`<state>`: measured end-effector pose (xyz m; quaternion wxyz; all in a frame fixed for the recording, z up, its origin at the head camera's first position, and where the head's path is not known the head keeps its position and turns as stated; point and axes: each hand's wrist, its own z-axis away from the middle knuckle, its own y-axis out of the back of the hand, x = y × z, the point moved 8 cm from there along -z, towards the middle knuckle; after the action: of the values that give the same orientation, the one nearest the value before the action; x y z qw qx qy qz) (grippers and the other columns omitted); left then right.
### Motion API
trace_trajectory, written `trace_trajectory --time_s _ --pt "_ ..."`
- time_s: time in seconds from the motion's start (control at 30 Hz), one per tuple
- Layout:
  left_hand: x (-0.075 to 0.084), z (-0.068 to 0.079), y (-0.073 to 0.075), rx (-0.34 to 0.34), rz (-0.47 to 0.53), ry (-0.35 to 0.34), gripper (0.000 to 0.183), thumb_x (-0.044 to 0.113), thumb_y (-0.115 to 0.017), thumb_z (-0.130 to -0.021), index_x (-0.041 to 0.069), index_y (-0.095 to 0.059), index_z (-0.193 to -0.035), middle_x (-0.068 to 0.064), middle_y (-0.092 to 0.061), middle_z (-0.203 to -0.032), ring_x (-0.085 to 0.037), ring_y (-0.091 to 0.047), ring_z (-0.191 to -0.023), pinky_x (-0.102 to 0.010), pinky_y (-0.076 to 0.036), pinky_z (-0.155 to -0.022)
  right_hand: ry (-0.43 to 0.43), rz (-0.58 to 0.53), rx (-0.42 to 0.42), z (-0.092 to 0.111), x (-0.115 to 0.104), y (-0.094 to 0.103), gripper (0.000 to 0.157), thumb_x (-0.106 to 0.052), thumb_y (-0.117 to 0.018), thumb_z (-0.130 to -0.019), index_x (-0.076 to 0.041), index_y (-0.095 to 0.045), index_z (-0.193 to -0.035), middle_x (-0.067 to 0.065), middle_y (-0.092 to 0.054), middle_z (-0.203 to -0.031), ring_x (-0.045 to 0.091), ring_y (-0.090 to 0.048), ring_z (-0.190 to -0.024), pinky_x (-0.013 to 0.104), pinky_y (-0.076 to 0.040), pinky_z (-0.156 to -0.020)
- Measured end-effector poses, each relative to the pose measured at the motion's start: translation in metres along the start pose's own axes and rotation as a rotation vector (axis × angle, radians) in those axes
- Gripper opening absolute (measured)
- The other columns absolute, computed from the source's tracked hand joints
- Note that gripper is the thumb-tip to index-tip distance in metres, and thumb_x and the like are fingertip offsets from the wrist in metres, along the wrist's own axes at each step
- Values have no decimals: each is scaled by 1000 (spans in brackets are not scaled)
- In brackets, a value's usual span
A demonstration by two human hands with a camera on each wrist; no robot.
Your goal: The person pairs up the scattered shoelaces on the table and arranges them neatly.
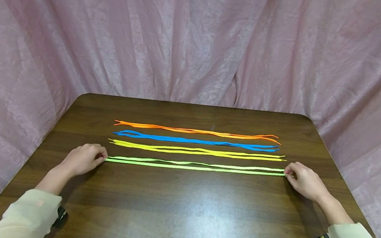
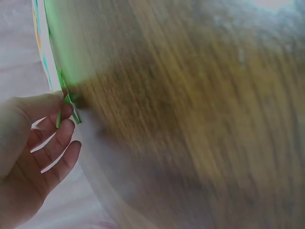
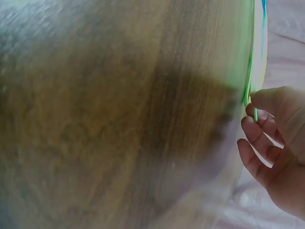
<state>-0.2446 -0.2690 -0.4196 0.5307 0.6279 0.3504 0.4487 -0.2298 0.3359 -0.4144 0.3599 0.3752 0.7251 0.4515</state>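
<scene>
A light green shoelace (image 1: 192, 168) runs in two strands across the table, nearest to the person. At its left end the left hand (image 1: 86, 159) pinches it between thumb and index finger. The right hand (image 1: 306, 180) pinches the opposite end the same way. In the left wrist view, short green tips (image 2: 76, 114) stick out past the left hand's fingers (image 2: 59, 143). One green tip (image 3: 256, 114) shows below the right thumb in the right wrist view. The front strand looks taut, while the rear one is slightly wavy.
Beyond the green lace lie a yellow shoelace (image 1: 197, 151), a blue shoelace (image 1: 195, 141) and an orange shoelace (image 1: 196, 131), roughly parallel. They rest on a brown wooden table (image 1: 154, 207). Pink curtains (image 1: 171, 36) hang behind and at both sides.
</scene>
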Motion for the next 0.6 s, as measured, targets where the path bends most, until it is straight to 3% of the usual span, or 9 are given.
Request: trace_trajectory --time_s 0.6 --pt "-10 -7 -2 -33 -4 80 14 14 -67 -78 21 -57 -70 8 -53 -67 -15 -51 -61 -34 -38 -50 2 30 -35 -10 1 -8 19 1 -69 -67 -11 -55 -73 -5 -49 -70 9 -46 -64 28 -39 -54"
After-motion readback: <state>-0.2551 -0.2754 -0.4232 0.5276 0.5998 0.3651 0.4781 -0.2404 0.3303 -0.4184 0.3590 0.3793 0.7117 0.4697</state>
